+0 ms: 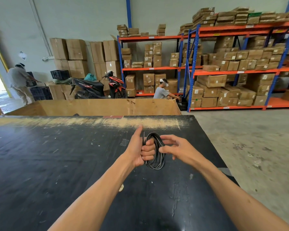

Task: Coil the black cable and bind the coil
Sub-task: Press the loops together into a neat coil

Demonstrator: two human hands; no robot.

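The black cable (157, 157) is wound into a small oval coil of several loops, held upright above the black table (57, 164). My left hand (141, 147) is closed around the coil's left side, thumb pointing up. A thin cable end sticks up beside that thumb. My right hand (175, 147) is at the coil's right side, thumb and fingertips pinching its loops, the other fingers spread.
A large open cardboard box (90, 107) stands behind the table's far edge. The table's right edge drops to a concrete floor (257, 147). Further back are shelving racks with cartons (223, 67), a parked scooter (98, 87) and two people.
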